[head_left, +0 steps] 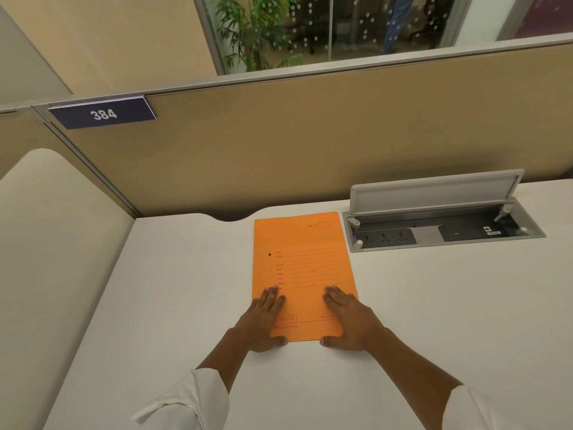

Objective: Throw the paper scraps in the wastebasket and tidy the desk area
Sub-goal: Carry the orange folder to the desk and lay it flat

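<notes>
- White sleeves (198, 398) at the bottom edge, one on each forearm, both forearms reaching forward over the desk (155, 305).
- Left hand (263, 321) flat on the lower left part of an orange folder (302, 268), fingers (269, 294) stretched and slightly spread, thumb at the folder's near edge; pressing down, gripping nothing.
- Right hand (347, 318) flat on the lower right part of the same folder, fingers together and pointing away, thumb on the desk just past the near edge; likewise pressing, not clasping.
- Orange folder lying flat on the white desk, long side running away from the camera, printed lines and red text on its face, a small dark dot near its left side; far edge close to the notch in the desk's back edge.
- No paper scraps or wastebasket anywhere in view.
- Just right of the folder's far end, a recessed power box (443, 234) set into the desk, grey lid (434, 193) tipped up and open, dark sockets inside.
- Behind the desk, a tan partition (310, 135) with a dark blue plate (104, 113) reading 384 at its upper left.
- Left of the desk, a pale curved divider (46, 228).
- Beyond the partition, glass with a green plant (251, 29) behind it.
</notes>
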`<state>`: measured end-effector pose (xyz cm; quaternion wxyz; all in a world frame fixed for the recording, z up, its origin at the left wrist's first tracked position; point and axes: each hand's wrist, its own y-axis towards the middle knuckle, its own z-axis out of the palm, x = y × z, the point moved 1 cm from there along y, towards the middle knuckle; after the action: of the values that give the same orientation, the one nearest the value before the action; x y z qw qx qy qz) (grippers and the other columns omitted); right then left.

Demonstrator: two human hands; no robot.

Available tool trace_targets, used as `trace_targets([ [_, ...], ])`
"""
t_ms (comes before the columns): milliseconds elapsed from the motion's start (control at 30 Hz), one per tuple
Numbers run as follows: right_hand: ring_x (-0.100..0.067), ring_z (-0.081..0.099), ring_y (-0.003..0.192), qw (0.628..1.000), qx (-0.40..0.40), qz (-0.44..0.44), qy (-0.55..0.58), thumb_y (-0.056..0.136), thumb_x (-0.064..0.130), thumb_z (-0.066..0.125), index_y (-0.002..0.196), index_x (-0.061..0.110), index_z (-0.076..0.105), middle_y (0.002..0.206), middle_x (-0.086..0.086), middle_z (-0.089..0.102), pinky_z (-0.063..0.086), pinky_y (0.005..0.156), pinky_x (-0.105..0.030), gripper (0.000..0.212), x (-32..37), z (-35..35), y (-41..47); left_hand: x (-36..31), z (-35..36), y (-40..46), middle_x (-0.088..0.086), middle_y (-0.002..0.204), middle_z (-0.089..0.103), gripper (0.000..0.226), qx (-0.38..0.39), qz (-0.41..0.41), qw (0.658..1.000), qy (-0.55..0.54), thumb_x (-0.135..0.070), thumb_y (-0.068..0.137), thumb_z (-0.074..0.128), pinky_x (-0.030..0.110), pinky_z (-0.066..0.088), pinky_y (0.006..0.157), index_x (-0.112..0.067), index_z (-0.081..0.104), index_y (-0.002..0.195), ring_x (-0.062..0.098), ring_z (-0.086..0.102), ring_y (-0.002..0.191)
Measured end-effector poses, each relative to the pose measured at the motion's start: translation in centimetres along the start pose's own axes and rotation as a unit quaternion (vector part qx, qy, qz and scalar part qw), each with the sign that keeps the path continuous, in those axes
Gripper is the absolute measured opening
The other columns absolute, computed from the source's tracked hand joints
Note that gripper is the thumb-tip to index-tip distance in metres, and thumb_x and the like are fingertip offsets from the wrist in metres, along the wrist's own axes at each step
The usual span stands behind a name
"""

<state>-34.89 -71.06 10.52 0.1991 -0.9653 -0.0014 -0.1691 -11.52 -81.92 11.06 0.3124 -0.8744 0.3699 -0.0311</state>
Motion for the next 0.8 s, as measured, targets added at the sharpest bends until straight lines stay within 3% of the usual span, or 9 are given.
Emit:
trace_targets([
  [267, -0.021, -0.007, 0.156, 1.0, 0.018, -0.001, 0.004, 0.085, 0.069, 0.059, 0.161, 0.011, 0.004, 0.17, -0.006, -0.006, 0.005, 0.125, -0.047, 0.11, -0.7, -1.0, 2.7, 0.9, -1.8, 2.1, 0.009, 0.165, -0.024, 0.107, -0.005, 0.002, 1.0, -0.008, -0.056, 0.091, 0.06, 0.046, -0.002, 0.124, -0.014, -0.013, 0.158, 0.029, -0.019, 0.153],
  [800, -0.022, -0.007, 0.156, 0.999, 0.035, 0.011, 0.01, 0.089, 0.071, 0.052, 0.16, 0.011, 0.001, 0.169, -0.006, -0.008, 0.004, 0.125, -0.048, 0.106, -1.6, -2.2, 5.5, 2.1, -2.9, 4.6, 0.006, 0.167, -0.016, 0.107, -0.034, 0.003, 0.998, -0.049, -0.052, 0.087, 0.067, 0.049, 0.001, 0.124, -0.016, -0.004, 0.159, 0.029, -0.014, 0.154],
])
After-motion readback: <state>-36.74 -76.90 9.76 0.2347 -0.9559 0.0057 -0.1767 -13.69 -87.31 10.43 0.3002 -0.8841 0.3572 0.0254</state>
